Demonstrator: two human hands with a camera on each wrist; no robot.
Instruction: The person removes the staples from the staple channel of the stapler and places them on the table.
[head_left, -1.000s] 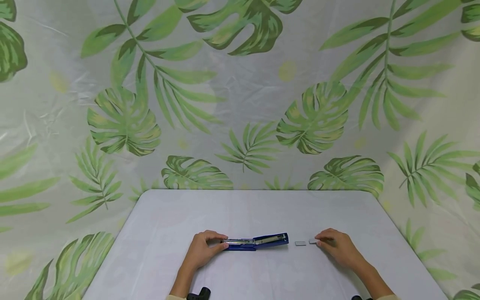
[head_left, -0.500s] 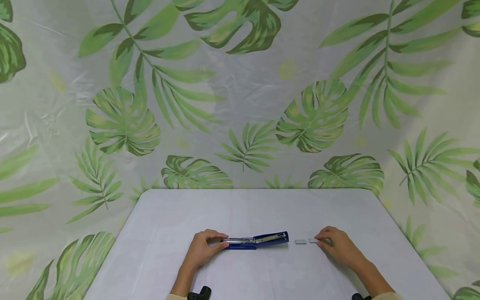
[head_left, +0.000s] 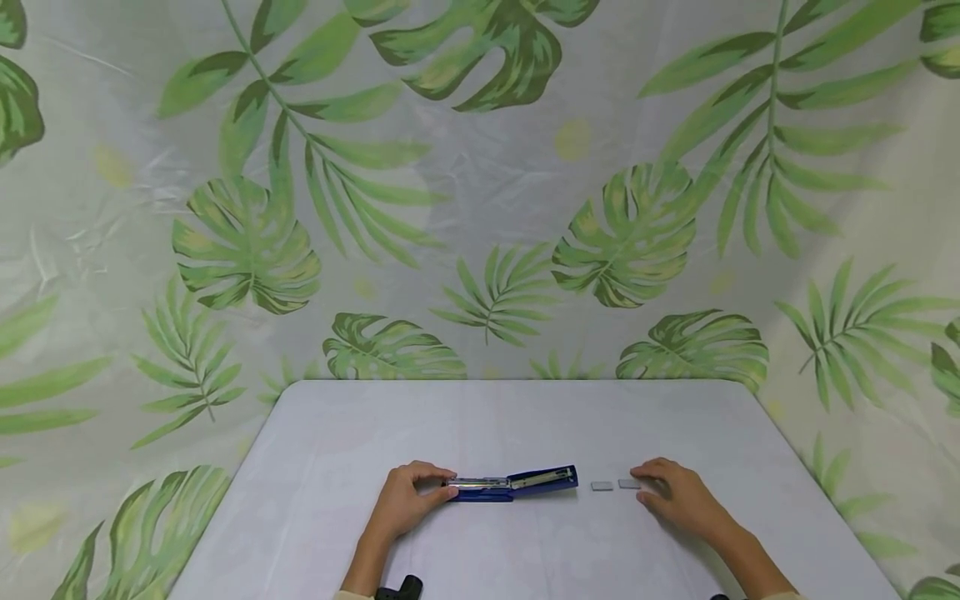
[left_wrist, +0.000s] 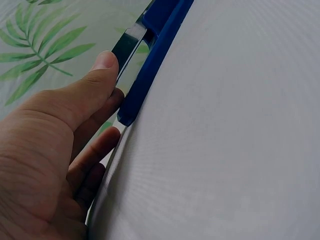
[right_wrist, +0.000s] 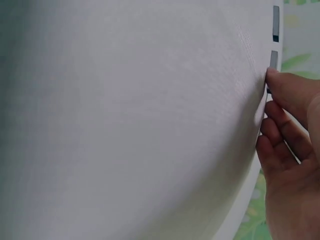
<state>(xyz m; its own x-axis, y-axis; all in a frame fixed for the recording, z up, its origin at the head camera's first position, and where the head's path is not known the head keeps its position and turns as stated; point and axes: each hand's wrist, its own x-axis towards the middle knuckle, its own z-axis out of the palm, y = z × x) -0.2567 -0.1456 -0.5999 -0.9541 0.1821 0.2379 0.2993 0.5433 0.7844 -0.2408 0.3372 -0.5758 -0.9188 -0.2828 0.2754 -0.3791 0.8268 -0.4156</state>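
Note:
A blue stapler point(head_left: 483, 495) lies folded wide open on the white table, its metal rail at the left and its lid swung out to the right. My left hand point(head_left: 405, 497) pinches the left end of it between thumb and fingers. In the left wrist view the thumb point(left_wrist: 105, 61) presses on the stapler's metal part point(left_wrist: 127, 45). To the right of the lid lie two short grey staple strips, a nearer one point(head_left: 602, 486) and a farther one point(head_left: 628, 483). Around the farther strip's right end, the thumb and index finger of my right hand point(head_left: 682, 500) stand parted.
A white cloth covers the table point(head_left: 525, 425), whose back edge meets a leaf-printed curtain point(head_left: 487, 208). A black wrist strap piece point(head_left: 408, 587) shows below the left hand.
My right thumb and index finger have spread apart and let go of the farther staple strip, which stays on the table. The left hand keeps its hold on the stapler.

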